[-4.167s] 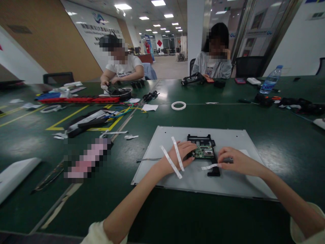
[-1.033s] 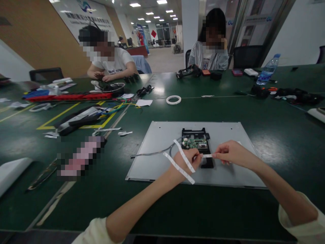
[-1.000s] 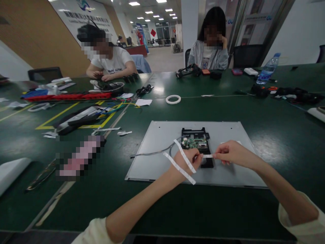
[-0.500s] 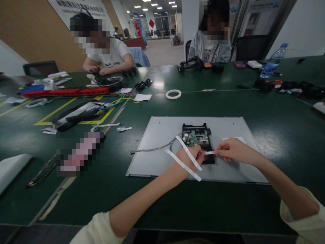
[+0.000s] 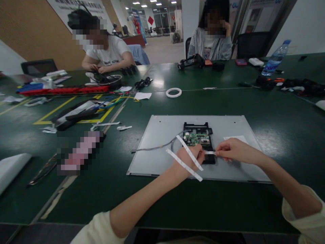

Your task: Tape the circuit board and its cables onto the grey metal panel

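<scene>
A short strip of white tape stretches between my two hands over the lower part of a black frame. My left hand pinches its left end, and the fingers of my right hand close on the other end. Two longer white tape strips lie across the back of my left hand. A green circuit board sits in the black frame, with a grey cable running off to the left. Beneath all this lies a flat light-grey panel.
A roll of white tape lies beyond the panel on the green table. Left are a phone, tape scraps and a black bundle with cables. A water bottle stands at the far right. Two people sit opposite.
My hands stay almost still, both gripping the tape strip. The camera view has shifted slightly. The person opposite on the left leans lower.
</scene>
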Available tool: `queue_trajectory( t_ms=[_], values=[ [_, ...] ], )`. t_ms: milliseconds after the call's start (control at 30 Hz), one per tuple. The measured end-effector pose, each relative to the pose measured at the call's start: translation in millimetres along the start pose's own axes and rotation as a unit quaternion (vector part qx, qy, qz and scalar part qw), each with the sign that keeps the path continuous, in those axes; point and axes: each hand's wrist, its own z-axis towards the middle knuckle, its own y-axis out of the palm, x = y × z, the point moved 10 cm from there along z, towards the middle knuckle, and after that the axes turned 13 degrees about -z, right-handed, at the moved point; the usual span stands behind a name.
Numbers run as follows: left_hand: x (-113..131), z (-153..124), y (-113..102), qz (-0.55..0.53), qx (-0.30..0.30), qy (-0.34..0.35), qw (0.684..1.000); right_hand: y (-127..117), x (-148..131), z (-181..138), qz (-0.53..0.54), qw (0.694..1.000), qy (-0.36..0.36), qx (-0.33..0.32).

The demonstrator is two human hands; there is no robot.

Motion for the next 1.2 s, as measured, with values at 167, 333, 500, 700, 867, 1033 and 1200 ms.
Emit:
queue_trajectory(
  t_ms=[167, 333, 500, 700, 867, 1033, 1200],
  values=[
    [0, -2, -1, -0.003, 0.000, -0.005, 1.000, -2, 1, 1, -0.014, 1.000, -0.006, -0.001],
    [4, -3, -6, -0.032, 0.015, 0.016, 0.999, -8, -5, -5, 0.012, 1.000, -0.016, -0.004],
    [3, -2, -7, -0.050, 0.021, 0.031, 0.998, -8, -7, -6, 0.031, 0.999, -0.018, -0.004],
    [1, -1, -3, -0.023, 0.012, 0.015, 1.000, -10, -2, -2, -0.011, 1.000, 0.000, 0.024],
    [-1, 0, 0, -0.009, 0.001, -0.001, 1.000, -11, 0, -1, -0.020, 0.999, 0.011, 0.031],
    [-1, 0, 2, -0.003, -0.003, 0.003, 1.000, -10, 6, 0, -0.018, 0.999, 0.012, 0.032],
    [-1, -1, -1, -0.017, 0.008, 0.007, 1.000, -10, 4, -2, -0.002, 1.000, 0.004, 0.027]
  ],
)
